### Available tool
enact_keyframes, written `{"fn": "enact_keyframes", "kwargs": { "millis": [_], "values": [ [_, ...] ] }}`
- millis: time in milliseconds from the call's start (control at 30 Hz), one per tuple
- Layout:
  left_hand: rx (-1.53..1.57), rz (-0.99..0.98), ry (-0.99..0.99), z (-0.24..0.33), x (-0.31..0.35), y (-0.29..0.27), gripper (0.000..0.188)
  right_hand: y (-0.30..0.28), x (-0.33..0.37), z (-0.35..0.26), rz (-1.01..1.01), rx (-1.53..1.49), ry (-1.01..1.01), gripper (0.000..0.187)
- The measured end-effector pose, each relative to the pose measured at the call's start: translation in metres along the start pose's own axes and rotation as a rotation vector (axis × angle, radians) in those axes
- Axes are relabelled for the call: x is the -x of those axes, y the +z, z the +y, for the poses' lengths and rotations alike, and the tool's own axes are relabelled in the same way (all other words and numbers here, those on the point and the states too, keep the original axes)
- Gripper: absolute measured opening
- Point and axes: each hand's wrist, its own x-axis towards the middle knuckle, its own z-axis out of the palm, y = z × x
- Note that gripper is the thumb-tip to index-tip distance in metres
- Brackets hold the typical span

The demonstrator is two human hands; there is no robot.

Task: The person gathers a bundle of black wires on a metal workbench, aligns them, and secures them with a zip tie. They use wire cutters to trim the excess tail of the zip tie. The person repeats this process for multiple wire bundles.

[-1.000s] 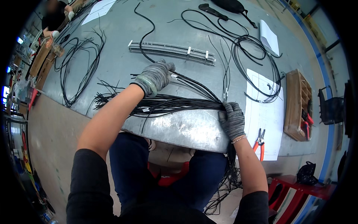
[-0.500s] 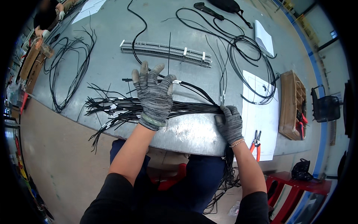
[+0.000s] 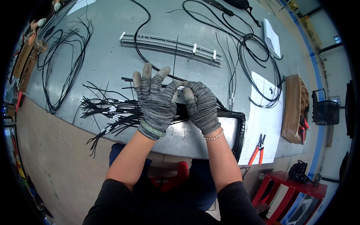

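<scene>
My left hand point(image 3: 154, 103), in a grey knit glove, has its thumb and forefinger pinched at a black wire; its other fingers stretch out. Against it, my right hand point(image 3: 203, 107) closes finger and thumb on the same wire by a small white label point(image 3: 181, 88). Most of that wire is hidden by the gloves. Beneath both hands runs a bundle of black wires point(image 3: 231, 114). Its loose ends, with white labels point(image 3: 112, 109), fan out to the left. On the right the bundle bends sharply and runs toward the table's near edge.
A grey terminal block strip point(image 3: 170, 46) lies beyond my hands. Coiled black cables point(image 3: 245, 56) sit far right, more loose wires point(image 3: 48, 80) left. Orange-handled pliers point(image 3: 258, 149) rest on a paper sheet point(image 3: 257, 125) beside a wooden box point(image 3: 289, 112). A red stool point(image 3: 296, 183) stands right.
My right hand has left the bundle's bend and come leftward to the label beside my left hand. The bend now shows uncovered, and the bundle lies squared there.
</scene>
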Motion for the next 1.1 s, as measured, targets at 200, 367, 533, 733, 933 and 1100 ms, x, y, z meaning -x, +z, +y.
{"fn": "enact_keyframes", "kwargs": {
  "millis": [200,367,533,733,933,1100],
  "values": [
    [0.311,0.099,0.18,0.037,0.002,-0.032,0.013,0.004,0.003,0.001,0.234,-0.291,0.13,0.018],
    [1.06,-0.204,-0.675,0.042,0.02,-0.02,0.026,-0.005,0.002,-0.003,0.335,-0.34,0.011,0.016],
    [1.324,-0.147,-0.887,0.019,0.009,-0.011,0.029,0.01,0.007,0.007,0.357,0.017,-0.252,0.011],
    [1.178,-0.129,-0.707,0.019,0.008,-0.007,0.021,0.005,0.006,0.009,0.323,0.115,-0.258,0.014],
    [0.88,-0.1,-0.486,0.014,0.015,-0.002,0.018,0.012,0.007,0.014,0.316,0.097,-0.264,0.015],
    [1.0,-0.077,-0.548,0.022,0.012,0.005,0.019,0.012,0.009,0.016,0.216,0.008,-0.162,0.015]
  ]
}}
